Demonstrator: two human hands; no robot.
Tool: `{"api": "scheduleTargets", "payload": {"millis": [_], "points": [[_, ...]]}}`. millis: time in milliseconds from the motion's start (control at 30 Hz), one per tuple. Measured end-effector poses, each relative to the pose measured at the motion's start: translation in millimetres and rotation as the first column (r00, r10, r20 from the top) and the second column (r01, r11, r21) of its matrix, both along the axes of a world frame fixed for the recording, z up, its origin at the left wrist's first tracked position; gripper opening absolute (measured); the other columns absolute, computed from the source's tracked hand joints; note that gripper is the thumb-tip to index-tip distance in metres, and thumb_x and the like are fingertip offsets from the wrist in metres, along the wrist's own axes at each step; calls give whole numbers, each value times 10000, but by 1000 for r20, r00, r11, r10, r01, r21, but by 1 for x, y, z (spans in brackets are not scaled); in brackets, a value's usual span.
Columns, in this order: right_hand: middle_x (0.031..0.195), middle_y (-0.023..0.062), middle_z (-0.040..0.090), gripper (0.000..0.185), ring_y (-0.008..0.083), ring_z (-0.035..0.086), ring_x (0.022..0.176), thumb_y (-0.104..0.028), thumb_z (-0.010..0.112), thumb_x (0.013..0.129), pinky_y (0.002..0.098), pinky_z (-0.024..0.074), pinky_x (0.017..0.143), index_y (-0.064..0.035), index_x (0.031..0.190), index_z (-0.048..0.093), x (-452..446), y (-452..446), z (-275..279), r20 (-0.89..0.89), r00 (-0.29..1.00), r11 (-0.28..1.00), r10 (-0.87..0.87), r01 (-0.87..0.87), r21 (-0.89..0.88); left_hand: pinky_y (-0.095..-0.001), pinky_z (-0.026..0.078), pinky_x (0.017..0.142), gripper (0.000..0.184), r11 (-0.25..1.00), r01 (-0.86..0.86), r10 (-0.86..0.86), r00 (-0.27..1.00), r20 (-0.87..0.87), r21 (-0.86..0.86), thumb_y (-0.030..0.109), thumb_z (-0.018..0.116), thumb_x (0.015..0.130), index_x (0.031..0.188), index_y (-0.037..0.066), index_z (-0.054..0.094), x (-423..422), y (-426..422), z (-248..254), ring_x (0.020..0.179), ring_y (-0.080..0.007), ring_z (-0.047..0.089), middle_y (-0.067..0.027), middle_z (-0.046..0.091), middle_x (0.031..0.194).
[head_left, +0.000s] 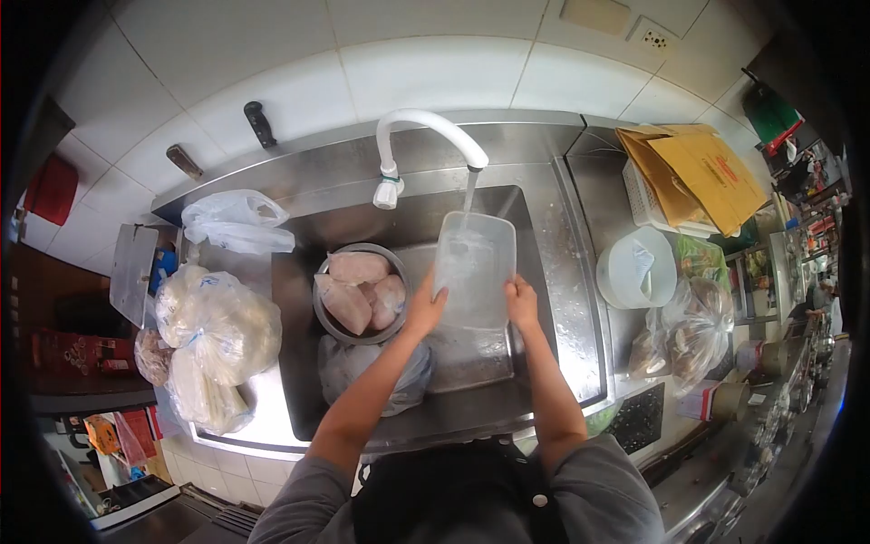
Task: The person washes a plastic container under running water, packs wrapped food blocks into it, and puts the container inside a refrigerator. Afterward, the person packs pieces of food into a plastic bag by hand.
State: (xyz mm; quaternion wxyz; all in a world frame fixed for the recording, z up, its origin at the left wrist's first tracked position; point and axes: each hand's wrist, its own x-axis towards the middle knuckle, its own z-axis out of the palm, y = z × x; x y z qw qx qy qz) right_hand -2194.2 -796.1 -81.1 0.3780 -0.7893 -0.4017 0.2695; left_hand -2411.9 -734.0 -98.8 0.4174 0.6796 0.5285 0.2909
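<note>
A clear rectangular plastic container [475,295] is held over the metal sink [530,363] under the white faucet [426,118]. Water runs from the spout into it. My left hand [424,306] grips the container's left side, fingers partly behind it. On the opposite side, my right hand [520,301] is closed on the wall. Left of the container, a round metal bowl [399,263] in the sink holds several pieces of raw pale meat [346,304]. A filled plastic bag [349,367] lies below the bowl, partly behind my left forearm.
Filled plastic bags [227,326] sit on the left counter. Two knives [260,124] are on the wall. At the right are a white round tub [637,267], a basket with yellow envelopes [698,172] and more bags [702,326].
</note>
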Motion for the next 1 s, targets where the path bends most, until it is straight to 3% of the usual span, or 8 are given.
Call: {"api": "scheduleTargets", "payload": {"millis": [67, 133, 167, 233, 433, 633, 933, 1000], "points": [[985, 280, 654, 337, 412, 638, 971, -227, 503, 888, 452, 500, 847, -24, 1108, 658, 9, 13, -2, 30, 999, 996, 43, -40, -78, -402, 460, 946, 565, 980, -76, 62, 995, 78, 185, 269, 590, 912, 1433, 132, 420, 6, 5, 22, 1054, -338, 628, -224, 661, 1092], [975, 282, 654, 332, 413, 638, 969, -235, 507, 885, 454, 500, 847, -8, 1069, 662, 10, 32, 5, 37, 995, 986, 88, -82, -146, -403, 456, 951, 543, 560, 437, -73, 872, -484, 704, 293, 607, 900, 1390, 117, 449, -8, 2, 88, 1012, -346, 637, -208, 669, 1062], [964, 273, 658, 322, 419, 634, 967, -245, 522, 880, 462, 496, 842, -7, 1037, 671, 10, 40, 26, -45, 992, 954, 114, -122, -273, -403, 456, 951, 543, 559, 442, -71, 868, -491, 701, 293, 607, 900, 1390, 117, 449, -10, 2, 83, 1012, -346, 637, -208, 669, 1062], [953, 264, 662, 314, 424, 631, 965, -254, 537, 874, 471, 493, 837, -6, 1005, 679, 11, 57, 32, -134, 983, 904, 126, -170, -392, -427, 477, 898, 351, 649, 720, -558, 670, -489, 247, 309, 601, 906, 1181, 92, 585, -12, 1, 62, 969, -320, 654, -166, 689, 1001], [878, 161, 706, 168, 217, 691, 791, -104, 643, 837, 337, 521, 683, 9, 946, 703, 9, 131, 89, 319, 897, 867, 307, -401, 294, -314, 511, 631, 241, 873, 412, -332, 895, 299, -262, 247, 519, 963, 945, 35, 632, 15, 71, 44, 681, -137, 646, -69, 698, 852], [955, 108, 697, 132, 181, 681, 852, 4, 638, 854, 282, 562, 772, 36, 964, 703, -8, 178, 148, -554, 649, 854, 521, -401, 333, -282, 523, 592, 246, 861, 269, -46, 887, 460, -431, 235, 505, 982, 1052, 22, 607, 30, 132, 59, 664, -157, 644, -92, 695, 867], [1075, 176, 677, 271, 255, 673, 968, 60, 574, 840, 357, 559, 820, 57, 1101, 647, -21, 159, 125, -84, 779, 777, 622, -627, -53, -305, 530, 616, 353, 834, 240, 83, 836, 542, -497, 315, 412, 1032, 1112, 16, 582, 44, 141, 93, 680, -183, 658, -96, 670, 922], [1242, 210, 600, 348, 338, 569, 1168, 12, 529, 857, 455, 459, 980, 21, 1196, 605, -49, 134, 104, 482, 776, 725, 408, -596, 345, -307, 529, 613, 367, 824, 259, 122, 789, 603, -505, 326, 397, 1037, 1098, 15, 582, 50, 137, 97, 678, -183, 659, -95, 668, 916]]}}
